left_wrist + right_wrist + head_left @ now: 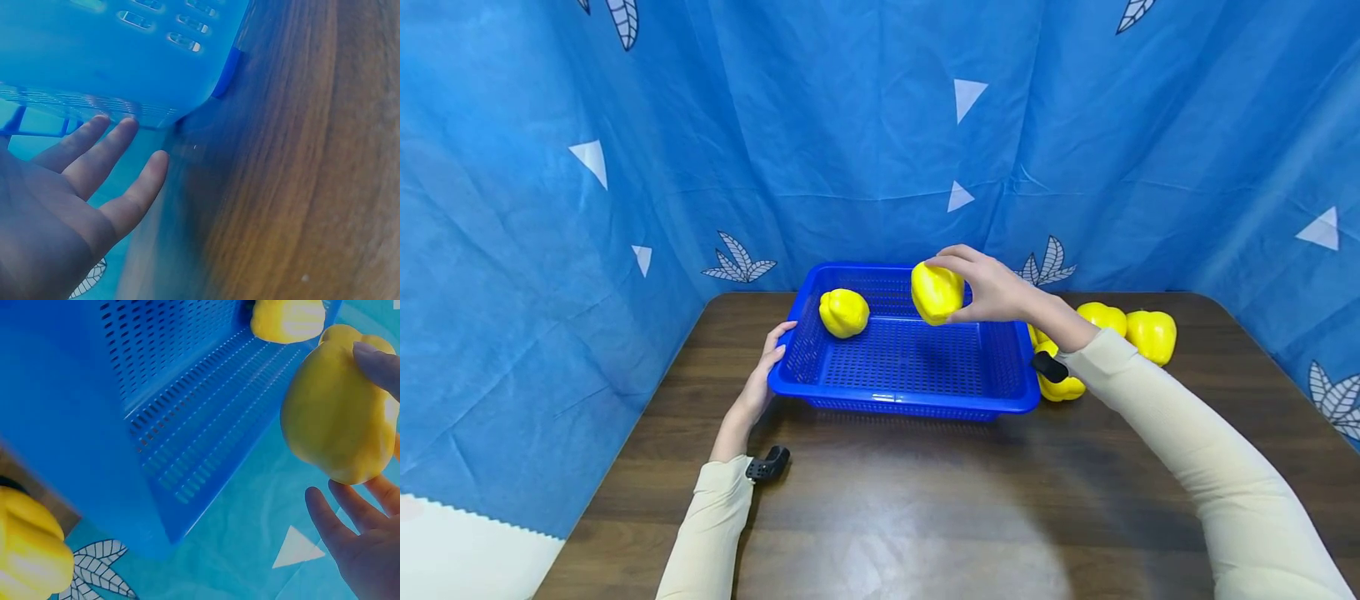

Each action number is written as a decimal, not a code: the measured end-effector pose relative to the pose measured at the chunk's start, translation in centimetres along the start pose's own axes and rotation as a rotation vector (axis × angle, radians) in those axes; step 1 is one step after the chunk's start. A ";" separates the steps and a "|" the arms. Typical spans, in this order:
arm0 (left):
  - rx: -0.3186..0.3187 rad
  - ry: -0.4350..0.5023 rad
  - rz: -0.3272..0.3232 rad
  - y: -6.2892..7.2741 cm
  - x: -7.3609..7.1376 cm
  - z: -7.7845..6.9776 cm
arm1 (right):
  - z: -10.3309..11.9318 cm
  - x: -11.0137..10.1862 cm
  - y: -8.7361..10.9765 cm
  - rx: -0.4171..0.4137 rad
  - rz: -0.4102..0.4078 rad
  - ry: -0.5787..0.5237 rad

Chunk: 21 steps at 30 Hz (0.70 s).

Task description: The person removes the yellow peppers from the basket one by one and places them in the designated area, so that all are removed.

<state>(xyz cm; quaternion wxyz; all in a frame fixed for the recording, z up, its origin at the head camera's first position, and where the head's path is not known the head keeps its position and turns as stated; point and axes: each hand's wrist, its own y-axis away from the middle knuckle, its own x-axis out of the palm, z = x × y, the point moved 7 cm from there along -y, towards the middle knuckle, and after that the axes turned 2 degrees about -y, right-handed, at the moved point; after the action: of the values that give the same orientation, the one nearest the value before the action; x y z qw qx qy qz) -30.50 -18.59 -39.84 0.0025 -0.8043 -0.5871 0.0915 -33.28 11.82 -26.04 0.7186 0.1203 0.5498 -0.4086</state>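
My right hand (992, 287) pinches a yellow bell pepper (937, 293) between thumb and fingers, above the right part of a blue basket (895, 393). The right wrist view shows that held pepper (340, 412) upright, with the thumb on its upper side and fingertips at its lower end. Another yellow bell pepper (844, 314) lies inside the basket at its left. At the basket's left side, my left hand (762, 375) touches the rim and wall from outside. Its fingers (103, 156) look fairly straight in the left wrist view.
Several more yellow bell peppers (1152, 336) lie on the brown wooden table (880, 500) right of the basket, partly hidden by my right forearm. Behind the table hangs a blue patterned curtain (850, 125). Each wrist wears a black band (767, 464).
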 end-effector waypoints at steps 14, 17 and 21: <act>0.003 -0.012 0.002 0.2 -0.1 -0.1 | -1.7 -1.7 2.8 0.054 -0.044 0.030; 0.001 -0.014 0.005 0.2 -0.1 -0.1 | -2.0 -2.0 3.4 0.049 -0.050 0.032; -0.004 -0.014 0.008 0.2 0.0 0.0 | -2.6 -2.2 4.2 0.070 -0.059 0.030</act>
<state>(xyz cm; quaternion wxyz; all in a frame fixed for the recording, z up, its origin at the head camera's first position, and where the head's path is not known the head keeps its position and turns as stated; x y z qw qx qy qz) -30.35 -18.61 -39.87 -0.0036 -0.8060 -0.5840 0.0960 -32.20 17.08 -26.13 0.6932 0.1351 0.5490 -0.4470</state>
